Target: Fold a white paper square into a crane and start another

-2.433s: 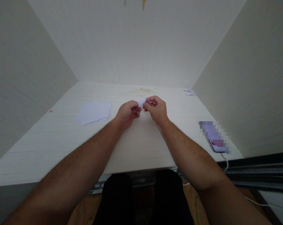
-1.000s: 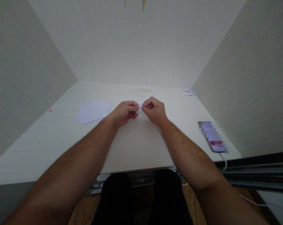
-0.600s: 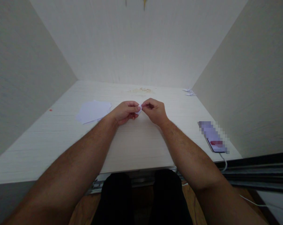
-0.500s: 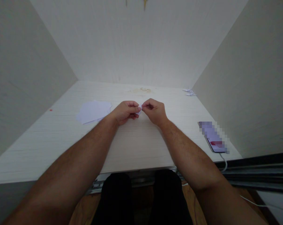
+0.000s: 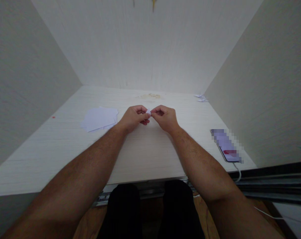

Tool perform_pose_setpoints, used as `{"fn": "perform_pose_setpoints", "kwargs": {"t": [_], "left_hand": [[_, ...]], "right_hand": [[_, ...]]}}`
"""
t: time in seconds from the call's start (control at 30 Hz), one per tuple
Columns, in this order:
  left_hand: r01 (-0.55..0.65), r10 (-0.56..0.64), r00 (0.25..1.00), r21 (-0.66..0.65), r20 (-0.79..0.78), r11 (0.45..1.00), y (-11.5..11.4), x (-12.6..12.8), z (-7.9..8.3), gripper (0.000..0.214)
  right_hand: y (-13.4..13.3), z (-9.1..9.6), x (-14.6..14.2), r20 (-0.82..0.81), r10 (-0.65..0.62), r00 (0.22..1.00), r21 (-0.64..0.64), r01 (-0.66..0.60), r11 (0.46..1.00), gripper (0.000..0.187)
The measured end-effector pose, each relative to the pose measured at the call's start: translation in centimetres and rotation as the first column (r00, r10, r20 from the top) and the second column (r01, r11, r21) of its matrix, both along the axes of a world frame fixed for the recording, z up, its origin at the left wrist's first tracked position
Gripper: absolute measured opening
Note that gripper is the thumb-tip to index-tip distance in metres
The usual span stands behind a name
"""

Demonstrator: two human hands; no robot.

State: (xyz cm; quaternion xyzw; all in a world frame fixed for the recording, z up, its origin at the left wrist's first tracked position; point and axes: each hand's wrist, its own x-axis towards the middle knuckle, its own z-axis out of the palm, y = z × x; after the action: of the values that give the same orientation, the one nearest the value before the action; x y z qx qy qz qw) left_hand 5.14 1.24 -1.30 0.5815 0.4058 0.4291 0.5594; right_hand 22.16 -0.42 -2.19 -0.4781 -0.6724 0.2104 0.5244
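Note:
A small folded piece of white paper (image 5: 148, 112) is held between my two hands over the middle of the white desk (image 5: 150, 152). My left hand (image 5: 135, 119) pinches it between thumb and fingers from the left. From the right, the thumb and forefinger of my right hand (image 5: 164, 117) close on its edge. Most of the paper is hidden by the fingers, so its full shape cannot be made out. To the left of my left hand lies a loose stack of white paper sheets (image 5: 100, 118).
Several small folded white paper pieces (image 5: 201, 98) lie in the far right corner. A phone (image 5: 225, 146), partly blurred out, rests at the right with a white cable (image 5: 238, 172). Walls enclose the desk's back and sides. A small red spot (image 5: 53, 117) shows at the left.
The fingers of both hands have shifted slightly around the folded paper, and a pointed bit of it now shows above my left thumb. The other things lie as before.

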Motion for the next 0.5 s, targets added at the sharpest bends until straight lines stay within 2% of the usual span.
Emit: {"fn": "perform_pose_setpoints", "kwargs": {"t": [0.23,0.5], "left_hand": [[-0.019,0.024,0.999,0.114,-0.045,0.993,-0.15,0.20,0.17,0.019],[-0.023,0.033,0.995,0.100,-0.095,0.995,-0.41,0.26,0.55,0.019]], "right_hand": [[0.18,-0.20,0.03,0.035,0.000,0.999,0.020,-0.001,1.000,0.005],[0.00,-0.14,0.15,0.116,-0.015,0.993,0.063,0.007,0.998,0.007]]}}
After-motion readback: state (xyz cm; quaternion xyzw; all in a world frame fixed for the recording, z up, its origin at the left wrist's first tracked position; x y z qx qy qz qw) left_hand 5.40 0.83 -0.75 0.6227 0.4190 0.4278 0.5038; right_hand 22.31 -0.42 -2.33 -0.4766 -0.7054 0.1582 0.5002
